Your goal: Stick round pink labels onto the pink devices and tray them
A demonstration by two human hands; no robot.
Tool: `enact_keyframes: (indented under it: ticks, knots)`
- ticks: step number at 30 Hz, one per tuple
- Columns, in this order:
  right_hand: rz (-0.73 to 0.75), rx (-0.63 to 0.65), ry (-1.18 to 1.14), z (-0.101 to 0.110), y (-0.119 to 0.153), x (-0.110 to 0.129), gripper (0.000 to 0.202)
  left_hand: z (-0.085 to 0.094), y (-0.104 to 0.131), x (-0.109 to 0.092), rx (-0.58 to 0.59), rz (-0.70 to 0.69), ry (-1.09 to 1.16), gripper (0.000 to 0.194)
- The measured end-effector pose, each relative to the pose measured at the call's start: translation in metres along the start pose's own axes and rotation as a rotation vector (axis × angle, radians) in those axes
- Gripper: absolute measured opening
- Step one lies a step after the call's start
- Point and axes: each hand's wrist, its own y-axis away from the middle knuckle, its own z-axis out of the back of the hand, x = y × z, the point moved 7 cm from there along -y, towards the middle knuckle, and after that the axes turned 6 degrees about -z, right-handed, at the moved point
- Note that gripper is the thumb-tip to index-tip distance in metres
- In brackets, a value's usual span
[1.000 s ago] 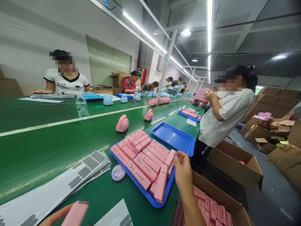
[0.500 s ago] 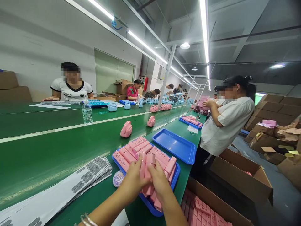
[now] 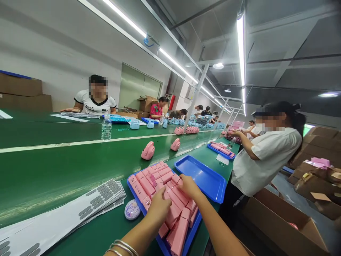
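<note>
A blue tray [image 3: 196,231] in front of me is heaped with pink bar-shaped plastic pieces [image 3: 181,231], some marked with small dark symbols. My left hand [image 3: 160,208] rests over the middle of the heap, its thumb and forefinger apart, touching the pieces. At the tray's right side, my right hand [image 3: 190,187] has its fingers closed around the end of one pink bar; part of that grip is hidden. A round patterned disc [image 3: 132,209] lies beside the tray's left edge.
Sheets of grey oval stickers [image 3: 101,199] lie at left. A second blue tray [image 3: 201,176] stands behind the heaped one. Pink camera-shaped cases [image 3: 148,151] and a water bottle [image 3: 106,128] stand farther back. A co-worker [image 3: 266,156] stands at right near an open carton [image 3: 285,217].
My hands, together over the pink bars before, have come apart. The right hand moved up and right to another bar; the left let go of the bars. The view has shifted slightly.
</note>
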Motion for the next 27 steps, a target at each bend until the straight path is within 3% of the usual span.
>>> enact_keyframes:
  ticks: [6, 10, 13, 17, 20, 22, 25, 27]
  knots:
    - [0.08, -0.058, 0.025, 0.011, 0.029, 0.018, 0.026, -0.01, -0.006, 0.013, -0.015, 0.062, 0.106, 0.041]
    - [0.186, 0.012, -0.059, 0.018, 0.065, 0.043, 0.029, -0.015, -0.006, 0.011, -0.002, 0.098, 0.202, 0.048]
    - [0.218, 0.026, -0.033, 0.01, 0.078, 0.055, 0.041, -0.021, -0.007, 0.003, 0.041, 0.09, 0.275, 0.052]
    - [0.171, -0.056, 0.093, -0.008, 0.069, 0.049, 0.042, -0.015, -0.001, -0.011, 0.08, 0.039, 0.217, 0.067]
    - [0.118, -0.15, 0.203, -0.016, 0.058, 0.037, 0.029, 0.003, 0.02, -0.018, 0.114, 0.003, 0.133, 0.075]
    - [0.086, -0.216, 0.258, -0.018, 0.053, 0.03, 0.023, 0.025, 0.043, -0.02, 0.11, -0.011, 0.102, 0.074]
    - [0.059, -0.312, 0.297, -0.018, 0.05, 0.022, 0.021, 0.072, 0.085, -0.012, 0.082, 0.0, 0.059, 0.07]
    - [0.052, -0.373, 0.301, -0.019, 0.048, 0.015, 0.025, 0.111, 0.112, -0.002, 0.047, -0.011, -0.007, 0.057]
